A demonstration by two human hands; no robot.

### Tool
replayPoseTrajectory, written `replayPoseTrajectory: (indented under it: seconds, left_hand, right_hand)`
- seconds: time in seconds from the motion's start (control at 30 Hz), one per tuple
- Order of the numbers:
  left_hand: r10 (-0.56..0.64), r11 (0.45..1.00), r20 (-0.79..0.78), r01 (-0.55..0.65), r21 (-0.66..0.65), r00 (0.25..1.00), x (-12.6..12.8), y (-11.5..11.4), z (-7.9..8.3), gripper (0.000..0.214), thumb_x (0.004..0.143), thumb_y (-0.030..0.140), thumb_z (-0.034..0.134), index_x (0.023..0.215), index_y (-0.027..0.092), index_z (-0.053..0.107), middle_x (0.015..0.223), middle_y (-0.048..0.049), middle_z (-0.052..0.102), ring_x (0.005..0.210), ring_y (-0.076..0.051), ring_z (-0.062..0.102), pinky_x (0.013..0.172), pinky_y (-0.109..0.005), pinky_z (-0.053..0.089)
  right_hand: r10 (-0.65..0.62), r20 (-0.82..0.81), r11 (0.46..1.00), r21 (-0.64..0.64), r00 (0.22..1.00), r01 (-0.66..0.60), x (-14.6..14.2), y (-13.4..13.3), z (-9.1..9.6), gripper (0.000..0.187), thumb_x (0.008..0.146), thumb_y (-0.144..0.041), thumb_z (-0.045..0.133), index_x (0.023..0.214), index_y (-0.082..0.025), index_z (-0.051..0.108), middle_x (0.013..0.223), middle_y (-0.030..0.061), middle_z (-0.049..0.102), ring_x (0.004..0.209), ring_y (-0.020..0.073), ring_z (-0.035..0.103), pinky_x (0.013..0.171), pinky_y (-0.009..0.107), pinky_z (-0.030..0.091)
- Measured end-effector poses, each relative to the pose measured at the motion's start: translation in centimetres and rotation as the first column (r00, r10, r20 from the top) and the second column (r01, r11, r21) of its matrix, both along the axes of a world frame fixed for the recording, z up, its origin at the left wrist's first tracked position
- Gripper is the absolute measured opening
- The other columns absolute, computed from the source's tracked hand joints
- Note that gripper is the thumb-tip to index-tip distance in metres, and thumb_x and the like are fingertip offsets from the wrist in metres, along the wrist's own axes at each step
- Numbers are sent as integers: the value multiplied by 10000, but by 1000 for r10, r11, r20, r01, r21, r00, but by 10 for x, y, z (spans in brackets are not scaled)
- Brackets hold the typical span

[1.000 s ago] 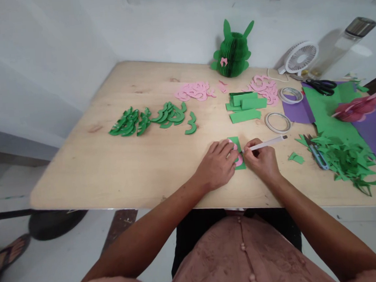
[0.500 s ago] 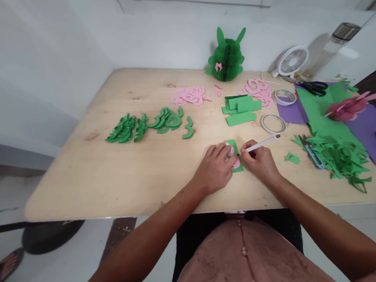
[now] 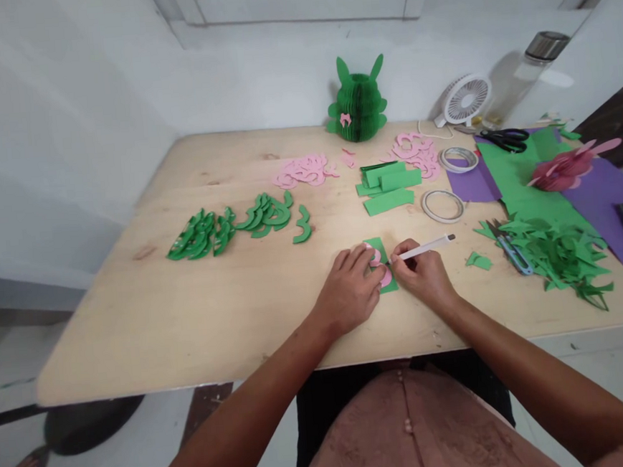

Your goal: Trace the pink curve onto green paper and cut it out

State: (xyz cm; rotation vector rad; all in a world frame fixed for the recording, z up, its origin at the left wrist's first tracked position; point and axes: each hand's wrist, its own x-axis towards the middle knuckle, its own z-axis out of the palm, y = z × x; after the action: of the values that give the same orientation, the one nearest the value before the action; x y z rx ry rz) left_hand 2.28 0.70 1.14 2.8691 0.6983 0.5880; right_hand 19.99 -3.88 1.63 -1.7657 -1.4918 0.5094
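Observation:
My left hand (image 3: 348,288) lies with fingers flat on a pink curved paper template (image 3: 377,261) that rests on a small green paper rectangle (image 3: 377,246), near the front edge of the wooden table (image 3: 187,301). My right hand (image 3: 421,274) pinches a white pencil (image 3: 425,247), its tip at the template's right edge. The two hands almost touch over the green piece.
Green cut crescents (image 3: 235,225) lie to the left, pink cut shapes (image 3: 301,171) and folded green strips (image 3: 388,184) behind. Tape rolls (image 3: 441,205), snips (image 3: 510,254), green scraps (image 3: 556,257), scissors (image 3: 503,139), purple and green sheets, a fan (image 3: 463,99) and a green paper figure (image 3: 355,100) stand right and back.
The view has tilted up and shifted, showing more of the window. Both hands stay on the green piece, the pencil tip still at the pink template.

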Motion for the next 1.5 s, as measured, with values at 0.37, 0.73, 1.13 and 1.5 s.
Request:
replayPoseTrajectory:
  seconds: [0.37,0.73,1.13,1.5]
  left_hand:
    - [-12,1000,-3,12,-11,1000,-1,1,-1,268,851,209,491,1088,171,613,1285,-155,536,1272,-294,425,1021,-479,351]
    - [-5,1000,-33,5,-17,999,0,0,-1,265,864,226,480,1096,176,596,1297,-147,522,1287,-293,411,1040,-478,332]
    - [-17,1000,-26,17,-10,1000,-1,1,-2,260,878,225,453,1092,166,588,1289,-153,516,1284,-293,408,1042,-472,324]
    - [-10,1000,-26,9,-20,1000,0,0,0,254,872,225,457,1085,176,586,1296,-146,511,1277,-289,412,1040,-468,320]
  right_hand:
    - [-3,2,1000,11,1000,3,-2,-1,1,73,775,-261,532,735,-201,545,513,-29,566,446,129,516,450,222,363]
    - [-25,22,1000,7,999,25,-1,-3,4,88,768,-267,539,714,-199,540,492,-35,537,420,121,487,427,218,330]
    - [-24,28,999,-20,999,25,0,-3,5,111,778,-285,535,718,-193,543,488,-37,522,426,122,483,438,219,332]
    - [-23,22,999,-30,999,24,-2,-9,8,124,806,-294,524,748,-188,551,514,-36,519,432,117,469,440,226,322]
